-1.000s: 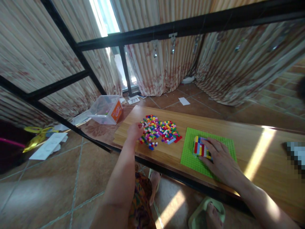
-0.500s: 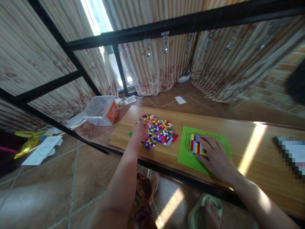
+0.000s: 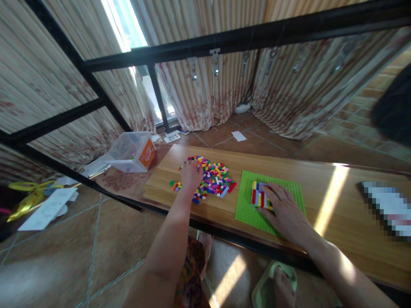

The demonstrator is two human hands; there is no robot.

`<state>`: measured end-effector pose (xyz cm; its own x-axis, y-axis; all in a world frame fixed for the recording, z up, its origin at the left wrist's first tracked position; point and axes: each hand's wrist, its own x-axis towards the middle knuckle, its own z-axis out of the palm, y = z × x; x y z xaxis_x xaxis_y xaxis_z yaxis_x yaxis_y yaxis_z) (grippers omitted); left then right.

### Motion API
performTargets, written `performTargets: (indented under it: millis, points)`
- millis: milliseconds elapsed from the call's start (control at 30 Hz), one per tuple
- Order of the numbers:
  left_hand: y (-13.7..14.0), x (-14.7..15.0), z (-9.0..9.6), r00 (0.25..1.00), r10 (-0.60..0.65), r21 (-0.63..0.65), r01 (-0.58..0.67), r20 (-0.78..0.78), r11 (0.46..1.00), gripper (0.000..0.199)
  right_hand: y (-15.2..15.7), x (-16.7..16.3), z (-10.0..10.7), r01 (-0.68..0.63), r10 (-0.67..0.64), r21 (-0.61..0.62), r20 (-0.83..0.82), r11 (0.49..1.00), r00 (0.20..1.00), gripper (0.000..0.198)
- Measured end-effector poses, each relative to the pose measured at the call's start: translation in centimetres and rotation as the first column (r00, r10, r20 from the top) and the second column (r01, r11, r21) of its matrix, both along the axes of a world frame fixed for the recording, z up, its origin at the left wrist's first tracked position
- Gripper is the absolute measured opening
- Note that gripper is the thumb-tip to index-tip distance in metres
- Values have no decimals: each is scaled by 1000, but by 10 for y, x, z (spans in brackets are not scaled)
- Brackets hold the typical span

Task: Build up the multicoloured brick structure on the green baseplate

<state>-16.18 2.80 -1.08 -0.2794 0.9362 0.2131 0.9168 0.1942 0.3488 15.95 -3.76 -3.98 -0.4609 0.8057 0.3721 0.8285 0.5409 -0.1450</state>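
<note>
My left hand (image 3: pixel 192 175) is over the left part of a pile of small coloured toy bricks (image 3: pixel 215 176). Its fingers curl down at the pile, with the tips hidden, so any brick between them cannot be made out. On a green baseplate (image 3: pixel 245 205) sits a small block built of toy bricks (image 3: pixel 258 196), with red, yellow, white and blue rows showing. My right hand (image 3: pixel 284 209) is closed around its right side, thumb near the front and fingers over the back, covering part of it.
The wooden tabletop (image 3: pixel 321 179) carries everything, with a pixelated flat object (image 3: pixel 388 209) at its right. A clear plastic bin (image 3: pixel 128 152) with an orange label stands beyond the left end. A black metal bar (image 3: pixel 192 47) crosses above the table.
My left hand has shifted slightly right over the pile, uncovering bricks left of its wrist. My right hand stays on the brick block. The whole view has shifted a little.
</note>
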Motion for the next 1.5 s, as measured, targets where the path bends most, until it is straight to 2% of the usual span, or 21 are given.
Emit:
performTargets:
  millis: [167, 333, 433, 533, 600, 633, 733, 800, 867, 900, 967, 1100, 1200, 1267, 1333, 1433, 1500]
  points:
    - [2, 10, 1, 999, -12, -3, 12, -51, 1000, 36, -3, -1, 1, 6, -6, -12, -4, 1000, 1000, 56]
    - [1, 12, 5, 999, 14, -32, -16, -38, 999, 35, -3, -1, 1, 6, -7, -27, -18, 1000, 1000, 58]
    - [3, 7, 6, 998, 41, -30, -39, 50, 999, 35, -3, -3, 3, 12, -13, -40, -25, 999, 1000, 58]
    - [6, -1, 8, 965, 68, 6, -71, 253, 997, 35, -4, -4, 5, 14, -15, -39, -24, 999, 1000, 59]
    - [6, -4, 11, 872, 45, 49, -79, 488, 996, 35, -5, -5, 5, 19, -20, -40, -24, 999, 1000, 58]
    - [5, -4, 13, 783, 9, 74, -70, 622, 995, 35, -6, -5, 5, 22, -23, -45, -27, 999, 999, 58]
    - [-3, 4, 25, 401, -127, 131, 18, 907, 991, 34, -7, -6, 7, 35, -39, -71, -50, 997, 998, 57]
    - [-11, 17, 34, 172, -151, 132, 118, 974, 984, 31, -7, -9, 12, 55, -63, -87, -97, 995, 993, 55]
    - [-20, 35, 41, -22, -104, 106, 244, 994, 964, 26, -7, -14, 21, 84, -101, -94, -199, 992, 975, 51]
    - [-25, 47, 43, -99, -65, 93, 311, 993, 946, 24, -7, -17, 26, 97, -118, -90, -277, 991, 954, 49]
    - [-33, 70, 44, -203, 9, 80, 424, 979, 902, 21, -8, -25, 38, 79, -104, -74, -436, 994, 894, 47]
    - [-44, 107, 37, -317, 108, 86, 538, 942, 838, 17, -10, -39, 54, -17, -71, -120, -685, 993, 725, 40]
    - [-47, 122, 33, -384, 131, 103, 534, 914, 839, 18, -10, -43, 57, -49, -49, -102, -775, 994, 630, 24]
    - [-47, 126, 31, -410, 133, 111, 521, 902, 846, 22, -10, -43, 57, -27, -55, -89, -801, 996, 597, 18]
    - [-47, 128, 31, -403, 118, 118, 514, 908, 849, 26, -9, -41, 57, -3, -77, -99, -795, 995, 602, 16]
    - [-46, 130, 30, -340, 35, 149, 500, 940, 853, 30, -8, -37, 57, -5, -95, -129, -761, 992, 642, 16]
    - [-46, 130, 29, -305, -28, 180, 485, 952, 856, 30, -8, -35, 55, -19, -114, -163, -765, 986, 633, 19]
